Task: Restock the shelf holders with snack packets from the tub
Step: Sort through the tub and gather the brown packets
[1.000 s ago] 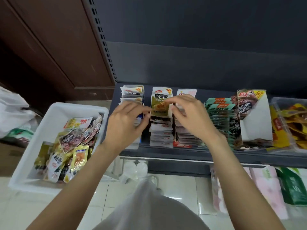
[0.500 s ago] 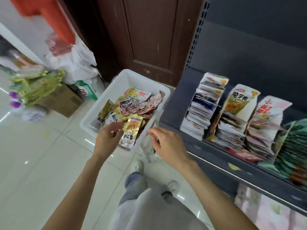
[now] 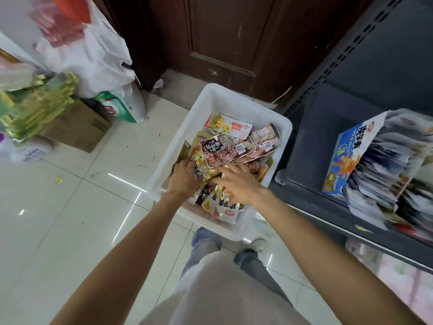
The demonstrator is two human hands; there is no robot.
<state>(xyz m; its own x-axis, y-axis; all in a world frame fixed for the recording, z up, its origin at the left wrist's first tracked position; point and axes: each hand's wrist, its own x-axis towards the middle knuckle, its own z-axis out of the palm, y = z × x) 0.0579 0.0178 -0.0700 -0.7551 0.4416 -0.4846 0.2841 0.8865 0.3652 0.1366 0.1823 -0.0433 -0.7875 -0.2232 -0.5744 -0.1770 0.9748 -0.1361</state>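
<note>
While both hands reach into the white tub (image 3: 212, 95), left hand (image 3: 184, 178) grasping snack packets (image 3: 236, 146), right hand (image 3: 236, 184) spread flat on them.

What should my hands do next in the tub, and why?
Probably close the left hand on one of the packets under it and lift it out. Both hands are already down in the tub, the right hand spread flat over the pile, and neither plainly holds anything yet. The shelf stands just to the right.
</note>
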